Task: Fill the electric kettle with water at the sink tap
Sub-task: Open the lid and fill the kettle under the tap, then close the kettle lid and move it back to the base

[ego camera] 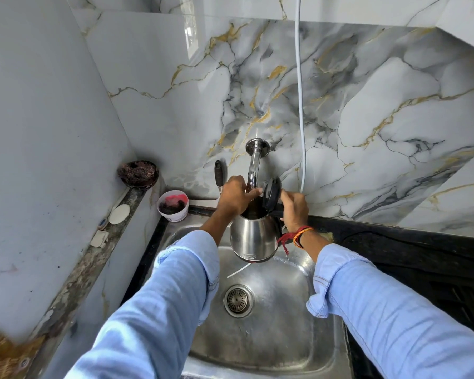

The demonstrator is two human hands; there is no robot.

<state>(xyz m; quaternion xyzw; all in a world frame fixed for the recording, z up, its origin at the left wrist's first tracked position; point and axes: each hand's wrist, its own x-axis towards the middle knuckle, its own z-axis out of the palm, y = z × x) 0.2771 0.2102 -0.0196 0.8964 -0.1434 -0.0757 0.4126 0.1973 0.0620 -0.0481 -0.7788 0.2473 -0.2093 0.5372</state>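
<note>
Right hand [294,210] wraps the black handle of the electric kettle [253,236], fingers closed round it, red thread band on the wrist. Left hand [234,199] sits at the kettle's mouth and the tap [253,166] spout, fingers curled, index stretched toward the raised black lid [272,194]; cannot tell what it actually grips. Kettle hangs in the air over the back half of the sink [298,337], mouth just under the spout, lid tipped upright. Open basin below, drain [238,300] clear toward the near edge. Tight at the back: marble wall right behind the tap, white cord [301,105] hanging just right of the lid. Pink cup [173,205] at the sink's back-left corner, black table [394,250] along the right edge.
</note>
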